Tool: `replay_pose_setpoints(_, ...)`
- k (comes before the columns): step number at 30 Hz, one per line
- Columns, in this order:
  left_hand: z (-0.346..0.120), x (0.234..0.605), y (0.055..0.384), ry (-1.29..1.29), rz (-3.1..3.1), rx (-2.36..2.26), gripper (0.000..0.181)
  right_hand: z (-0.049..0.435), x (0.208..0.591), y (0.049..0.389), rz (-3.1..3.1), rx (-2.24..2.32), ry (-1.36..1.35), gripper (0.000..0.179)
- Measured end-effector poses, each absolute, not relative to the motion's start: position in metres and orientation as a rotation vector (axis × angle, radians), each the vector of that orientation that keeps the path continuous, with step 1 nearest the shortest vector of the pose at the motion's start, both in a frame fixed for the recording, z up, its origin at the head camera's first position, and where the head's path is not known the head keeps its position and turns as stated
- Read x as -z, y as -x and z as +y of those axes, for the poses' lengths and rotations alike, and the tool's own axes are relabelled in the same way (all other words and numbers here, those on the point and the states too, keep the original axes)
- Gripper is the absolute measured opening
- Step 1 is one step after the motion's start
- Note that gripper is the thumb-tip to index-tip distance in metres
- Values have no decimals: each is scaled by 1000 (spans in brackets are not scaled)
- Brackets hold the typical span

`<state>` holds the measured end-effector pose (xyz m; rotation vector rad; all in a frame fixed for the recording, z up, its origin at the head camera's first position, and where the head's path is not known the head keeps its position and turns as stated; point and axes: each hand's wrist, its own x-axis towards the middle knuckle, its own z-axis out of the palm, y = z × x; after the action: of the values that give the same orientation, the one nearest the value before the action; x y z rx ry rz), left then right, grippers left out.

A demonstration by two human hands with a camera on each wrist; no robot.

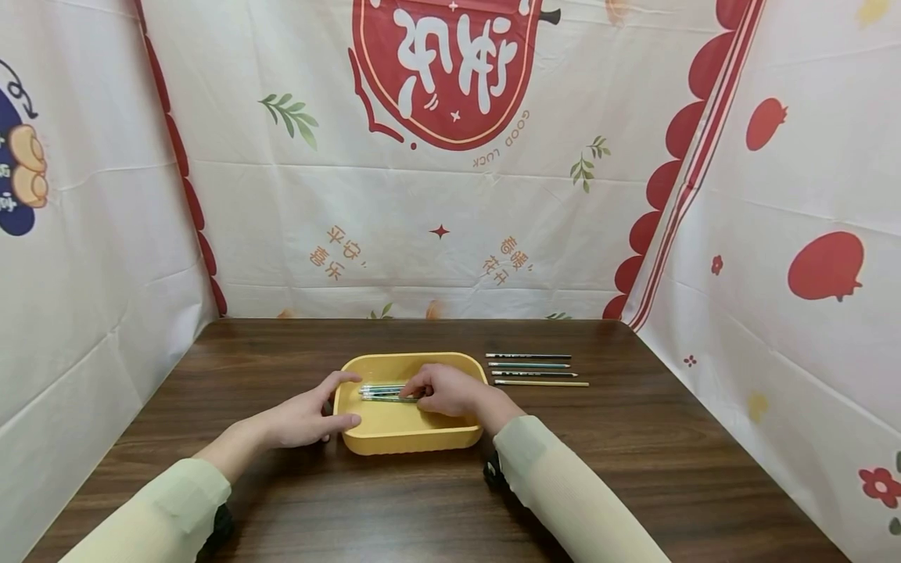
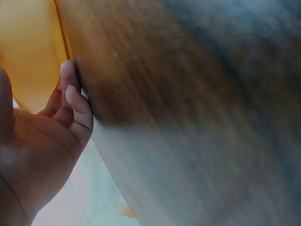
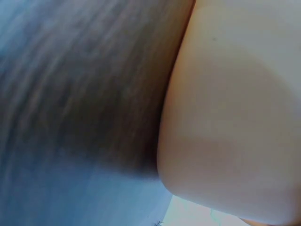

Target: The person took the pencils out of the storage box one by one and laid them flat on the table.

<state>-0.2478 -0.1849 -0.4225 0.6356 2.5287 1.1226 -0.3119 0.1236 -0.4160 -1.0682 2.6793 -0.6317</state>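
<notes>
A yellow tray [image 1: 383, 444] stands on the wooden table, with several pencils [image 1: 380, 389] lying side by side inside it. My left hand [image 1: 304, 414] grips the tray's left end, thumb and forefinger over the rim; in the left wrist view, the other fingers of the left hand [image 2: 47, 136] curl against its outer wall. Inside the tray, my right hand [image 1: 450, 391] pinches a pencil, whose far end the fingers hide. The right wrist view shows only the tray's outer side [image 3: 225, 113] beside the table, with the right hand out of sight.
Several pencils [image 1: 535, 365] lie in a row on the table [image 1: 394, 508], right of the tray, roughly parallel. Patterned white cloth [image 1: 436, 203] hangs behind the table and along both sides.
</notes>
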Motion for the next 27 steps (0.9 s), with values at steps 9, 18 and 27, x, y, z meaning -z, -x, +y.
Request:
replay_pose_setpoints(9, -185, 423, 248, -628, 2536, -1117, 79, 123, 415, 310, 2702, 603, 1045, 30)
replay_pose_setpoints(18, -185, 422, 248, -627, 2539, -1113, 79, 123, 416, 310, 2705, 644, 1089, 27)
replay_pose_setpoints(27, -185, 421, 247, -620, 2541, -1107, 78, 123, 417, 311, 2681, 650, 1096, 26)
